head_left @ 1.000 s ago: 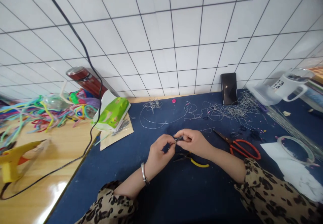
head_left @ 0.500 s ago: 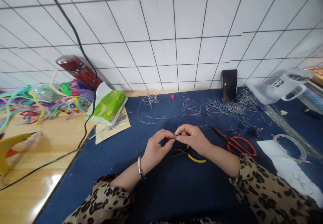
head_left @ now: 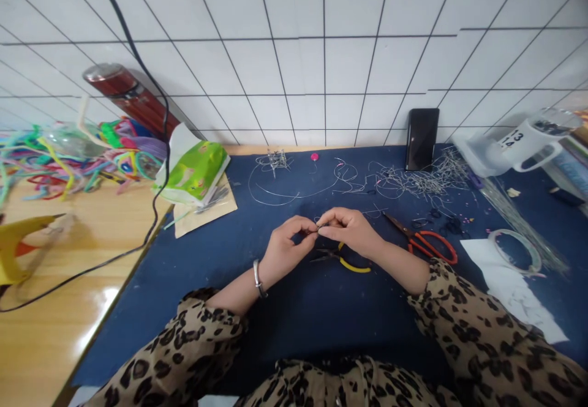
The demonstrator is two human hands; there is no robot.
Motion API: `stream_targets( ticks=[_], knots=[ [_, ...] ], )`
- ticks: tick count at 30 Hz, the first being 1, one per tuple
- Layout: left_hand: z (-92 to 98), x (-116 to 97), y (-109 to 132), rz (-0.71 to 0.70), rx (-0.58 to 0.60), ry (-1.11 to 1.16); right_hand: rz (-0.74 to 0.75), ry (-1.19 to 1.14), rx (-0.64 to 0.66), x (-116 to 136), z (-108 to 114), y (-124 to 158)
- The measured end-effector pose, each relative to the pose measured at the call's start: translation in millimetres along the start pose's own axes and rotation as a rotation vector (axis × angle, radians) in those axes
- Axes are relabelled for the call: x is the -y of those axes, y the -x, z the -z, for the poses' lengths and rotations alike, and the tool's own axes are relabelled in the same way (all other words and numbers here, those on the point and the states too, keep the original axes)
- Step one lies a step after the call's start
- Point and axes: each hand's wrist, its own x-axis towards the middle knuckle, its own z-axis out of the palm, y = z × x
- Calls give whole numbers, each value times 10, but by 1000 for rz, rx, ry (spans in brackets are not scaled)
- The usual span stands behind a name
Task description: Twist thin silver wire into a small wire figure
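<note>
My left hand (head_left: 290, 246), with a silver bangle at the wrist, and my right hand (head_left: 351, 231) meet fingertip to fingertip above the dark blue mat (head_left: 303, 327). Both are pinched on something tiny between them; it looks like thin wire, but the fingers hide most of it. Partly beneath my right hand lie small pliers with yellow handles (head_left: 356, 266). Red-handled scissors (head_left: 434, 246) rest to the right of my right wrist. Beyond the hands, a long loop of fine wire (head_left: 275, 204) curves over the mat.
Tangled wire (head_left: 427, 182) lies before a black phone (head_left: 421, 139) leaning on the tiled wall. To the right are a white mug (head_left: 528, 144), a tape roll (head_left: 514, 252) and white paper (head_left: 514, 291). At left sit a green tissue pack (head_left: 195, 171), pipe cleaners (head_left: 55, 168) and a yellow glue gun (head_left: 18, 242).
The view has tilted down slightly, so the table things sit higher in the picture. Both hands keep their pinch together, with only slight finger movement.
</note>
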Motion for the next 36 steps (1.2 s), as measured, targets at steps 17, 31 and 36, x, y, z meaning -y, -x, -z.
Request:
stream_targets(
  ticks=[17,31,36],
  knots=[
    [-13,48,-15,171,-3,69,60,137,-94,34,-6,-15],
    [22,21,-61,-18,50,-114,6,155,-65,-7,-26,-34],
    [-14,2,-38,-128,14,-222,12,171,-69,-58,-55,-29]
  ],
)
